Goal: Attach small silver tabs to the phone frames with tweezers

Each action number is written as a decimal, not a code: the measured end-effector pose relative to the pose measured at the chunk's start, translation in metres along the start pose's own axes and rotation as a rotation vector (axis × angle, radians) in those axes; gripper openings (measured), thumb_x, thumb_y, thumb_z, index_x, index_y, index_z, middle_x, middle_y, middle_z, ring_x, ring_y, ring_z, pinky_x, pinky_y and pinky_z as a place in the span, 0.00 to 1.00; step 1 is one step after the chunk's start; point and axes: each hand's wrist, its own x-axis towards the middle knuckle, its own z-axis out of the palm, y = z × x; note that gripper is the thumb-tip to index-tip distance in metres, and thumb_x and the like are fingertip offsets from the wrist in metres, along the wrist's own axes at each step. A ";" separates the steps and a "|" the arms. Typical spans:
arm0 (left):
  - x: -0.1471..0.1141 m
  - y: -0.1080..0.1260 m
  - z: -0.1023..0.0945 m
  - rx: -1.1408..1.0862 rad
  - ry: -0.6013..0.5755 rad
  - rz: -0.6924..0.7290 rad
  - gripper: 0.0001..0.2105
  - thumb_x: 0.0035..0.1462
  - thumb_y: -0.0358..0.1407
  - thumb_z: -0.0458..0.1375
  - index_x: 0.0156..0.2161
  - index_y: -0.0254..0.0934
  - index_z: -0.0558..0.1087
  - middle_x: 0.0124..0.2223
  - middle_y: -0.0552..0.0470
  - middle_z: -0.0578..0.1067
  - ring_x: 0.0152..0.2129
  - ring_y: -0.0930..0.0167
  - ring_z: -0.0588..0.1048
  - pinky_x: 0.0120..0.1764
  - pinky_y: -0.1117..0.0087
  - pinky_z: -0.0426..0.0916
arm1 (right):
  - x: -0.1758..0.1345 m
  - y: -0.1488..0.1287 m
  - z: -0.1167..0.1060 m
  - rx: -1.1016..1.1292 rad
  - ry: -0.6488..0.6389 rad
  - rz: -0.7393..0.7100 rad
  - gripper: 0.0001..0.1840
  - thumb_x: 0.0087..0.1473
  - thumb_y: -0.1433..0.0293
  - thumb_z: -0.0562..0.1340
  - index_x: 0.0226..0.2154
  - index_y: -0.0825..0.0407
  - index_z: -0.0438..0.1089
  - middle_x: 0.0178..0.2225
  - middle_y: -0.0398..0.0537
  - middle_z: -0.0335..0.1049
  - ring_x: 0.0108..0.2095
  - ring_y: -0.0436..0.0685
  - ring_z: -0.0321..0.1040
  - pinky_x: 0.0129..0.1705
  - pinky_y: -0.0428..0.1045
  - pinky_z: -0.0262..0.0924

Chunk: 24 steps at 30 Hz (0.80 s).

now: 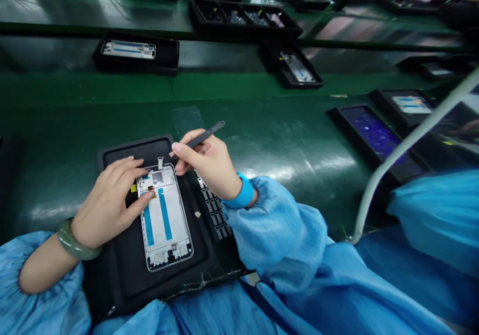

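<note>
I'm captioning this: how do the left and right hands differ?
The left hand touches the phone frame; the right hand holds a dark tool. The left hand has a green bangle at its wrist, the right hand a blue band. Both are bare, near the frame's far end.

At middle left of the frame, the left hand (108, 195) is spread, palm down; near centre, the right hand (213, 165) pinches.
</note>
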 end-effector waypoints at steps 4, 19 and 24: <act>-0.012 -0.002 0.003 0.057 -0.056 0.038 0.16 0.57 0.45 0.54 0.45 0.36 0.66 0.51 0.43 0.69 0.53 0.62 0.65 0.58 0.53 0.55 | 0.010 0.014 0.009 -0.005 -0.046 0.047 0.18 0.41 0.60 0.68 0.29 0.52 0.62 0.19 0.36 0.67 0.18 0.47 0.68 0.21 0.43 0.68; -0.020 0.014 -0.002 0.063 -0.055 -0.015 0.15 0.57 0.42 0.54 0.45 0.33 0.66 0.51 0.42 0.69 0.54 0.64 0.63 0.60 0.55 0.53 | 0.008 0.017 0.013 -0.262 -0.180 0.053 0.14 0.44 0.64 0.67 0.28 0.53 0.62 0.18 0.35 0.65 0.18 0.47 0.68 0.21 0.42 0.63; -0.020 0.014 -0.003 0.071 -0.050 -0.016 0.15 0.57 0.42 0.55 0.44 0.33 0.66 0.51 0.42 0.69 0.54 0.64 0.64 0.60 0.56 0.54 | 0.008 0.019 0.013 -0.303 -0.186 0.022 0.15 0.45 0.63 0.67 0.29 0.53 0.62 0.20 0.36 0.65 0.19 0.47 0.69 0.22 0.43 0.63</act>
